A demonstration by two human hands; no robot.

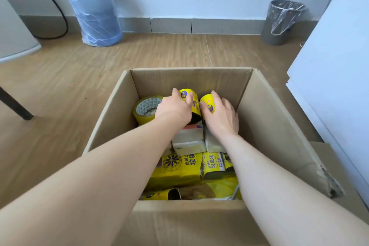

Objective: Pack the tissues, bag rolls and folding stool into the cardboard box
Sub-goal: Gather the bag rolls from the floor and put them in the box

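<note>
In the cardboard box [259, 106], each hand grips a bag roll.

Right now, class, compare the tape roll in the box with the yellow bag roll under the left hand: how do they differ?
The tape roll is wide, with a large open core and glossy yellowish tape; the bag roll is narrower, wrapped in a printed yellow label. The tape roll lies free against the cardboard box wall; the bag roll is in the left hand's grip. Both are cylindrical and sit inside the box.
</note>
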